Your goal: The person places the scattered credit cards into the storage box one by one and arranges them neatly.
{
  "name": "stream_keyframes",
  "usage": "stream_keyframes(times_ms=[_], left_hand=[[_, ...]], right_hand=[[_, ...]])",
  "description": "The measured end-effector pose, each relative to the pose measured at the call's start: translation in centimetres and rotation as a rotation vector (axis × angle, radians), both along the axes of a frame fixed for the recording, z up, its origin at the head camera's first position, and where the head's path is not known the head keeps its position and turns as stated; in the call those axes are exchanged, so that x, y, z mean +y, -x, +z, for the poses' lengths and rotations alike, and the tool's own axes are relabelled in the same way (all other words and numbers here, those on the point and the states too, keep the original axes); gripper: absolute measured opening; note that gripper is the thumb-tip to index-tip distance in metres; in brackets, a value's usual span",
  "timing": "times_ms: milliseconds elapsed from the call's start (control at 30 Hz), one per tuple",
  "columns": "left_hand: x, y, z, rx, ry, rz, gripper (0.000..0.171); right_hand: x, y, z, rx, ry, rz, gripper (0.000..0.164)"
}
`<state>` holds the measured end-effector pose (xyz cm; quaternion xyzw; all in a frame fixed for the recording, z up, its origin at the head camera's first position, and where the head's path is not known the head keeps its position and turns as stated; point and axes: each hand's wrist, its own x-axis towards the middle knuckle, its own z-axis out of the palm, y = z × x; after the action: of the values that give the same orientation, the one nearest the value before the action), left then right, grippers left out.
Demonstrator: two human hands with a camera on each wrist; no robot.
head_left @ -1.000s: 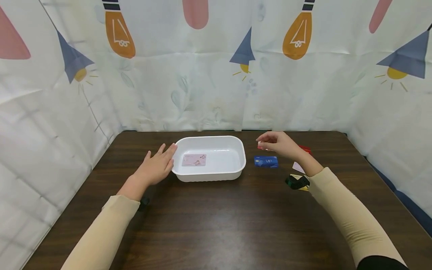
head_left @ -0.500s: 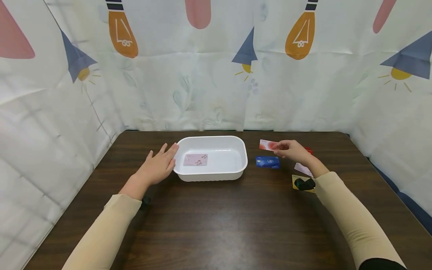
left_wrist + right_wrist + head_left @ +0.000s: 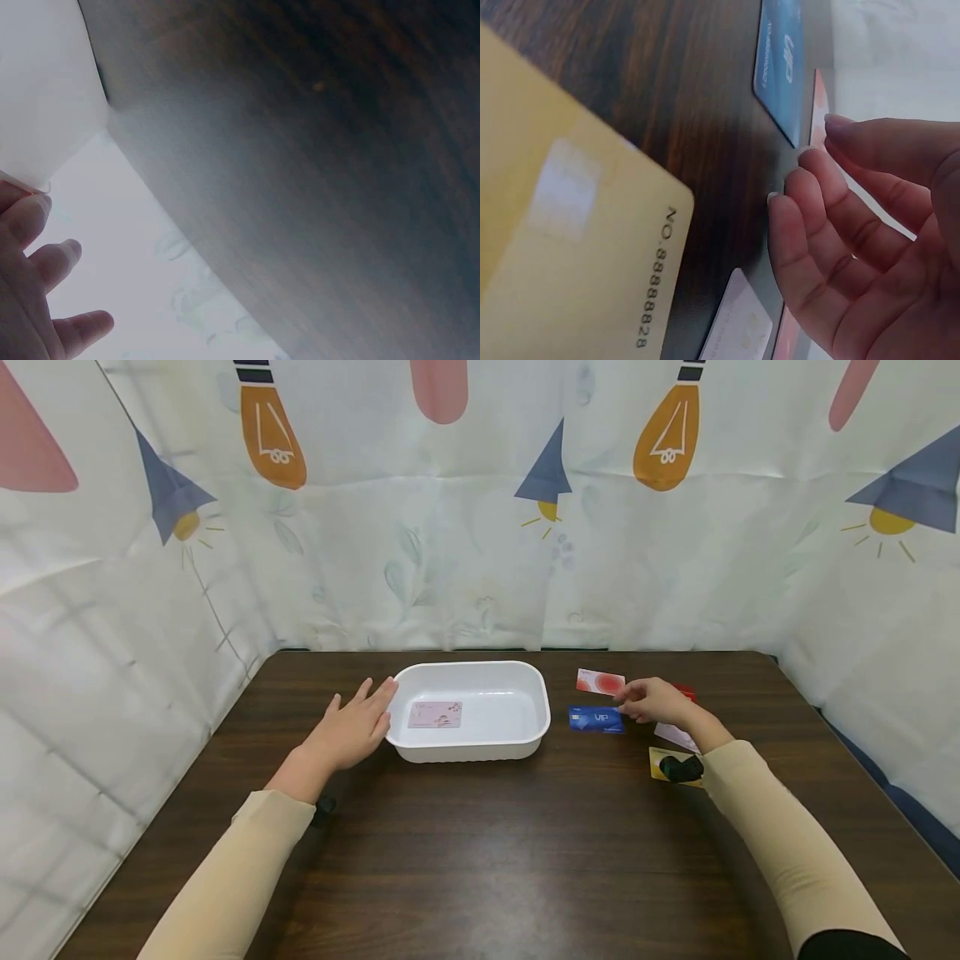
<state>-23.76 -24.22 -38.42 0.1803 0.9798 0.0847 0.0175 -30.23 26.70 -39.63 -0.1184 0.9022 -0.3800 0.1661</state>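
My left hand (image 3: 347,728) rests on the left rim of a white tray (image 3: 498,717), its fingers fairly straight. Inside the tray lies a pale pink card (image 3: 435,715). On the right, my right hand (image 3: 660,703) has its fingertips by the upper right corner of a blue VIP card (image 3: 592,719). Thumb and loosely bent fingers stand apart with nothing between them in the right wrist view. Just behind the blue card lies a red-and-white card (image 3: 597,681). In the left wrist view, my left fingers (image 3: 56,266) spread beside the tray wall.
Under my right wrist lie a gold card (image 3: 592,285) and a pale lilac card (image 3: 739,322). A red card (image 3: 685,692) shows partly behind the right hand. The brown table (image 3: 480,843) ends at a patterned curtain (image 3: 465,568).
My right hand held the red-and-white card, laid it behind the blue card and let go. It has moved right and nearer, to the blue card's corner. My left hand stays at the tray.
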Motion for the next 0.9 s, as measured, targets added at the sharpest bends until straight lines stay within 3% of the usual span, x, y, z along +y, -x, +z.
stream_keyframes(times_ms=[267, 900], left_hand=[[0.07, 0.06, 0.06, 0.000, 0.000, -0.004, 0.060], [0.06, 0.13, -0.09, 0.004, 0.005, 0.002, 0.060]], right_hand=[[0.22, 0.25, -0.30, -0.014, -0.026, 0.018, 0.027], [-0.57, 0.17, 0.44, -0.052, -0.148, 0.090, 0.054]])
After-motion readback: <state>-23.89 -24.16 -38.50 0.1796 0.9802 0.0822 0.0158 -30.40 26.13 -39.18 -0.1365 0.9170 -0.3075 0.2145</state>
